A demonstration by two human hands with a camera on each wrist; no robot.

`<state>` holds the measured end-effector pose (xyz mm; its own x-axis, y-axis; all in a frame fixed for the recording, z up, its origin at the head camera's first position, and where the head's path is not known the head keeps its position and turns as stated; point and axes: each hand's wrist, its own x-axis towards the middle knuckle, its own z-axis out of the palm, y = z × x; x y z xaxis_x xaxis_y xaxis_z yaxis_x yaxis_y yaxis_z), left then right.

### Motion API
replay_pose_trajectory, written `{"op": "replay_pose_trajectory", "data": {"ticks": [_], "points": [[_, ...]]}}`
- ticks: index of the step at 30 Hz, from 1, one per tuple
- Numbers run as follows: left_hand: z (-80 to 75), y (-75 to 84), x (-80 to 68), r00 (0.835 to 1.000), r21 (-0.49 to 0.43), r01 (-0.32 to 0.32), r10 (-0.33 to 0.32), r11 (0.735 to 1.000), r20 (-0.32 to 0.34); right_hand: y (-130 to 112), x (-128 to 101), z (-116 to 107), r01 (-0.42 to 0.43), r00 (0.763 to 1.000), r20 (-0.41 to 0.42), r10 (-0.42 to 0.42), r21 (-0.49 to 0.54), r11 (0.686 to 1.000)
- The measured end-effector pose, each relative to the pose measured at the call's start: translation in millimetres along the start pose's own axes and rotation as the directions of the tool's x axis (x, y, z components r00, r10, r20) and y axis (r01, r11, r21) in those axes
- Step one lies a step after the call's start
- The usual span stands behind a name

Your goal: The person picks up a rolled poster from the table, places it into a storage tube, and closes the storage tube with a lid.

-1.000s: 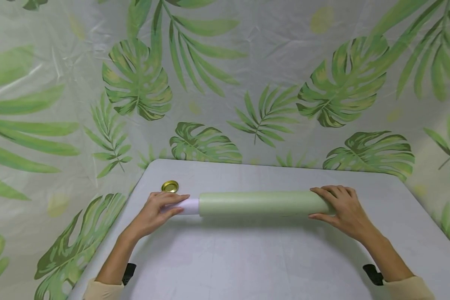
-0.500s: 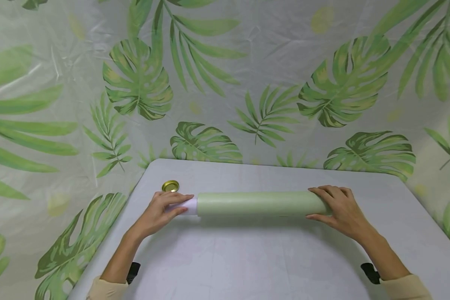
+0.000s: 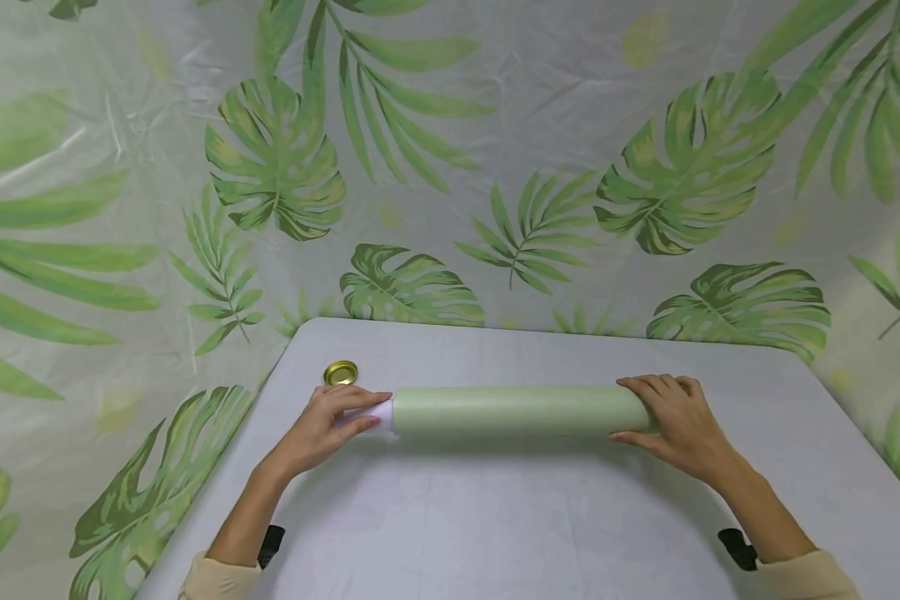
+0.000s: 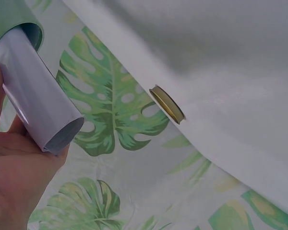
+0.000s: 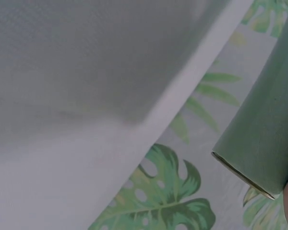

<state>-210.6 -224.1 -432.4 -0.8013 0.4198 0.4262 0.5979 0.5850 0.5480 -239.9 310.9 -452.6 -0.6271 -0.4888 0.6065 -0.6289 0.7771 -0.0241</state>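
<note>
A long pale green roll lies across the grey table, with a white inner tube sticking out of its left end. My left hand grips that white tube where it leaves the green roll. My right hand is curled over the right end of the green roll.
A small gold lid sits on the table just behind my left hand, also seen as the gold lid near the table edge. A leaf-patterned plastic sheet hangs behind and beside the table.
The white tube has slid further into the green roll, so less of it shows. Both hands have shifted slightly towards each other.
</note>
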Motion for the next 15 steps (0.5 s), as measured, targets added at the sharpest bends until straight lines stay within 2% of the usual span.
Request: {"op": "replay_pose_trajectory", "data": {"ticks": [10,15], "points": [[-0.4,-3.1,-0.1,0.999,-0.01,-0.046,0.046,0.999,0.01,-1.3,1.2,3.1,0.021,0.999,-0.046,-0.02,0.027,0.999],[0.7,-3.0,-1.1,0.999,0.028,-0.03,0.03,0.999,0.013,-2.5,1.4,4.5,0.013,0.999,-0.045,-0.012,0.031,0.999]]}}
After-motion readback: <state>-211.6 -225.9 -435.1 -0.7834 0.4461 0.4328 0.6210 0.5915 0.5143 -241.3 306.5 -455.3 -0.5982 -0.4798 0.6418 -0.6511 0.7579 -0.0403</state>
